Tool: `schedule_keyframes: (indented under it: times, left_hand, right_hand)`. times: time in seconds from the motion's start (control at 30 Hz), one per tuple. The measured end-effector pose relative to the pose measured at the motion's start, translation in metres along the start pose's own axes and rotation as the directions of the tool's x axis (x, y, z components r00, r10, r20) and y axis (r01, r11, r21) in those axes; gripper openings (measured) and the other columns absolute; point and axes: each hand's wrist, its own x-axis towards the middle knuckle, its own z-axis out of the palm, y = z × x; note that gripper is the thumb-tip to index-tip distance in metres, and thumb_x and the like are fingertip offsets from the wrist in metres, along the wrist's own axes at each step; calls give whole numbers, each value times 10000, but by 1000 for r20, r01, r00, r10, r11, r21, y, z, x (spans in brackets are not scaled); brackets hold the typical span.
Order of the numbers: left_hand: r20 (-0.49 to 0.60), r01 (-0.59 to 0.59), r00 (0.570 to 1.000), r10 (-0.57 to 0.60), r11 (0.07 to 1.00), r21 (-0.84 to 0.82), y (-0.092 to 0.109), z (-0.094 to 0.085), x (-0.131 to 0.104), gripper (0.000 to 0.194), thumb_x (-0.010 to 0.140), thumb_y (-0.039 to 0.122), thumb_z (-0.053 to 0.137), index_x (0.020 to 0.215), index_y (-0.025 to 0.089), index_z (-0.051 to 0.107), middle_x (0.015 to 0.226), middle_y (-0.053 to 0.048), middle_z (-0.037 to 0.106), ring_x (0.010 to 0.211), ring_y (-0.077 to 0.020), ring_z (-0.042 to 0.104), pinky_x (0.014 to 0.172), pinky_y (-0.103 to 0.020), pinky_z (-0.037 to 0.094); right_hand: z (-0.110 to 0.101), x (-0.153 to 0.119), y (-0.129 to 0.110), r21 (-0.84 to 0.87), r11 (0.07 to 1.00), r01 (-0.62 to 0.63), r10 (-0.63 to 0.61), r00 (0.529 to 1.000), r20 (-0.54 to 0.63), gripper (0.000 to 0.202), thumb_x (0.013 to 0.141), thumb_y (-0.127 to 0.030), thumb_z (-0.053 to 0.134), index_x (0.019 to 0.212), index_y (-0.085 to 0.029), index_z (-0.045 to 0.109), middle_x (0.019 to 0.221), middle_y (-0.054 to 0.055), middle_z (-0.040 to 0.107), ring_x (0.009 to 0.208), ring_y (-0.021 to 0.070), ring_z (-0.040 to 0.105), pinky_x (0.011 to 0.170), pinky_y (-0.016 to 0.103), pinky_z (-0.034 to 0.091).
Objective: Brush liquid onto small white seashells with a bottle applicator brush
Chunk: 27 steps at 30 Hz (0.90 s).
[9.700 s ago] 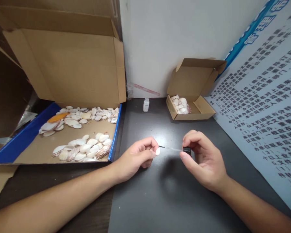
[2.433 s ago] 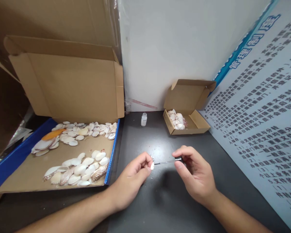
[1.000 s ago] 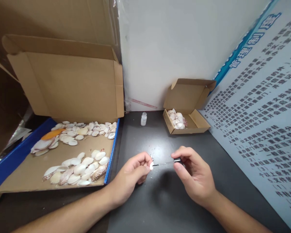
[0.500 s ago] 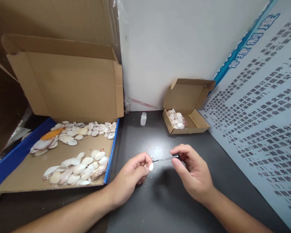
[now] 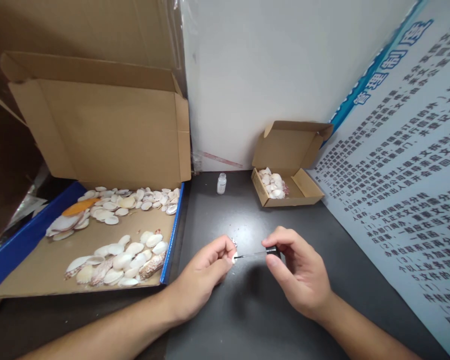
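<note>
My left hand (image 5: pixel 202 272) pinches a small white shell (image 5: pixel 233 258) between thumb and fingertips, just above the dark table (image 5: pixel 247 320). My right hand (image 5: pixel 300 275) grips the black cap of a thin brush (image 5: pixel 255 254) whose tip touches the shell. A small clear bottle (image 5: pixel 221 183) stands uncapped at the back of the table, apart from both hands.
A large open cardboard box (image 5: pixel 97 130) with a blue rim on the left holds several loose shells (image 5: pixel 120 260). A small open carton (image 5: pixel 290 187) at the back right holds more shells. A printed board (image 5: pixel 405 165) leans along the right side. A white wall stands behind.
The brush has dipped slightly and its tip rests on the shell again. Both hands stay in nearly the same place.
</note>
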Motion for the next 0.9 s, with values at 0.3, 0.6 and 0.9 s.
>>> schedule_keyframes:
  times: [0.3,0.6,0.9]
  left_hand:
    - [-9,4,1000,-4,1000,16,1,0,0,153,923,308,478,816,206,437,647,69,315,597,-111,267,562,-284,225]
    - [4,-4,1000,4,1000,-15,-1,0,0,137,910,300,478,816,207,443,645,70,306,587,-112,253,552,-288,206]
    - [-6,-14,1000,14,998,-69,-1,1,1,143,894,313,490,813,207,441,613,81,295,552,-102,239,531,-287,182]
  right_hand:
    - [0,1,1,-26,1000,2,-2,1000,-4,160,887,-149,582,1004,-257,577,713,-48,517,561,101,486,555,234,432]
    - [0,1,0,-43,999,-24,22,998,-53,131,872,-140,576,960,-236,596,685,-36,534,549,116,496,522,236,438]
    - [-1,3,-3,-90,996,-19,9,994,-112,96,868,-152,581,928,-224,598,658,-35,535,532,118,490,506,238,437]
